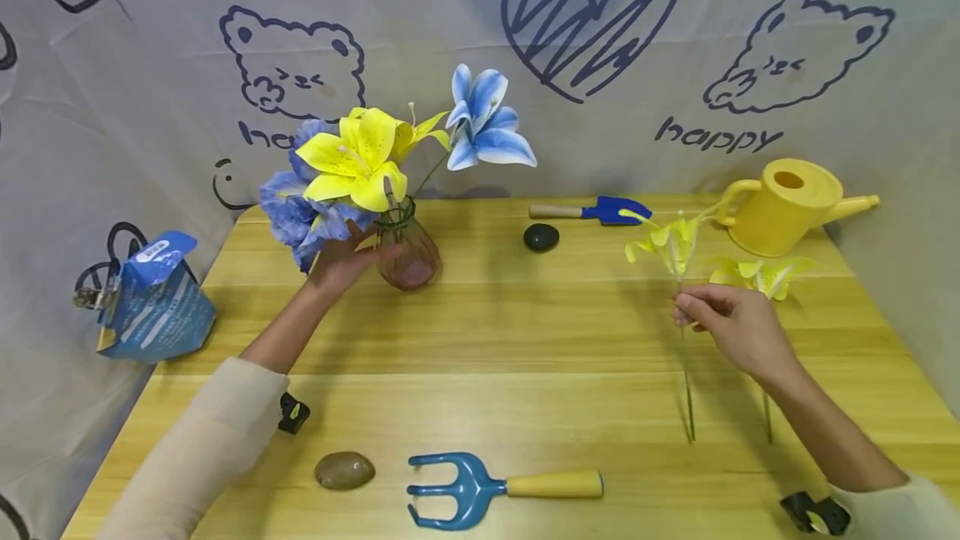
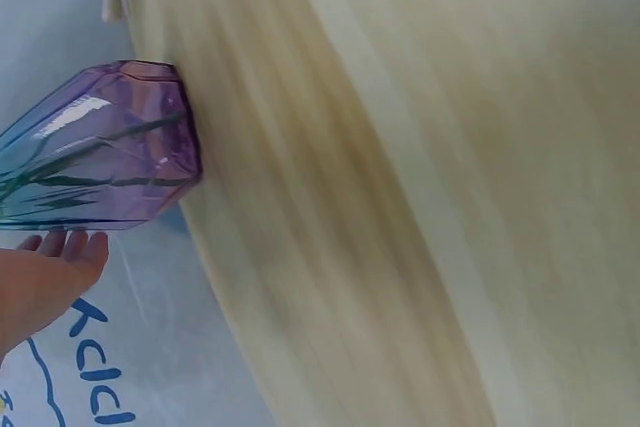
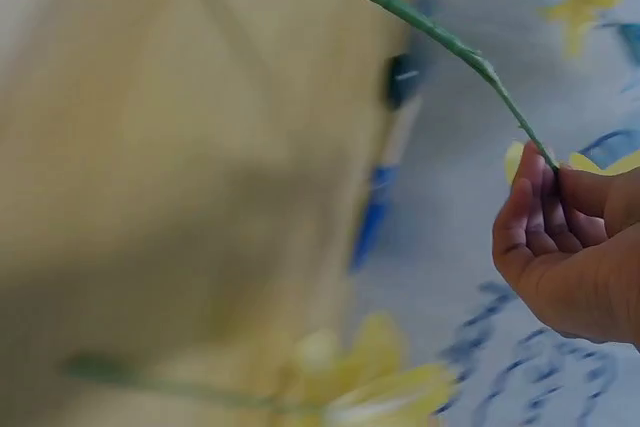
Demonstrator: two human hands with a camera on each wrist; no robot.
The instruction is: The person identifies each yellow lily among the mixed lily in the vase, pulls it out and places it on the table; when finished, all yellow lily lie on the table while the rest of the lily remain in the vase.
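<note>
"Yellow petals on that flower (image 1: 678, 244). What is the right hand (image 1: 735, 327) doing with it?"

"Pinching it between thumb and fingers, just under the bloom. The green stem (image 1: 687, 394) runs down below the grip, and the right wrist view shows its thicker free end."

"Anything close by?"

"A second yellow flower (image 1: 767, 276) lies on the table (image 1: 525, 340) just beside that hand, partly behind it in the head view and blurred in the wrist view."

"And the left hand (image 1: 341, 261)?"

"At the pinkish glass vase (image 1: 414, 263), fingers relaxed, tips against its side. Some of them are hidden behind petals in the head view."

"What does the vase hold?"

"Yellow lilies (image 1: 360, 158) in the middle, ruffled violet-blue flowers (image 1: 288, 207) leaning out over the left hand, and a blue-and-white lily (image 1: 483, 127) out to the right. Green stems show through the glass."

"Farther out?"

"Between the hands, toward the back, a black stone (image 1: 541, 237) sits just in front of a blue trowel (image 1: 615, 209). The yellow watering can (image 1: 780, 207) stands at the back right. Nearer the wearer, a brown stone (image 1: 345, 471) lies left of a blue three-pronged fork (image 1: 468, 490). A blue bag (image 1: 161, 298) is at the left edge."
</note>
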